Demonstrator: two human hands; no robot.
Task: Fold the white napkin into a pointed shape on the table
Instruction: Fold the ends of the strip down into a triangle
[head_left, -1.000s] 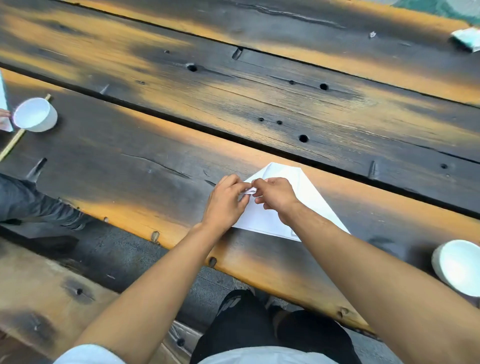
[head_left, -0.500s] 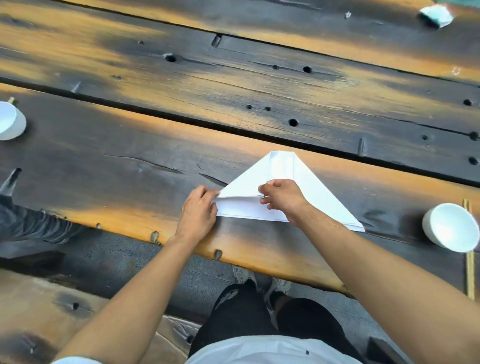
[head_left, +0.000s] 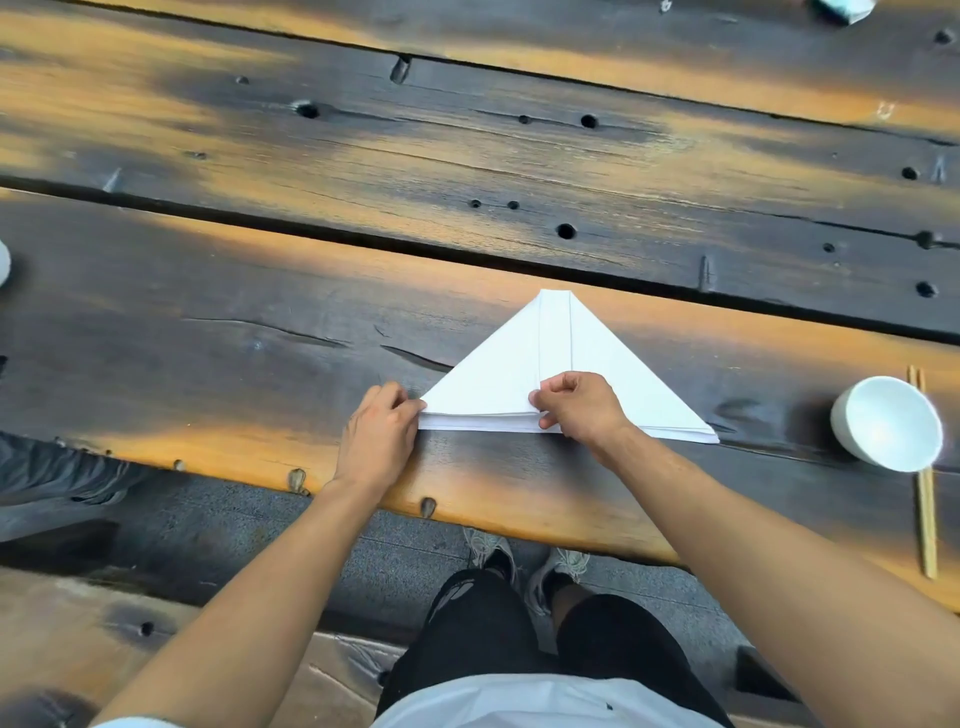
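The white napkin lies flat on the dark wooden table as a wide triangle, its blunt tip pointing away from me and a narrow folded strip running down its middle. My left hand pinches the napkin's left corner at the near edge. My right hand grips the near edge at the middle, thumb under the layers and fingers curled on top. The right corner lies free on the wood.
A white bowl stands at the right with wooden chopsticks beside it. Another white bowl's edge shows at far left. A small pale object lies at the far right top. The table's near edge runs below my hands, a bench underneath.
The napkin has spread from a bunched fold into a wide flat triangle. My left hand slid left to the corner; my right hand stayed at the middle of the near edge.
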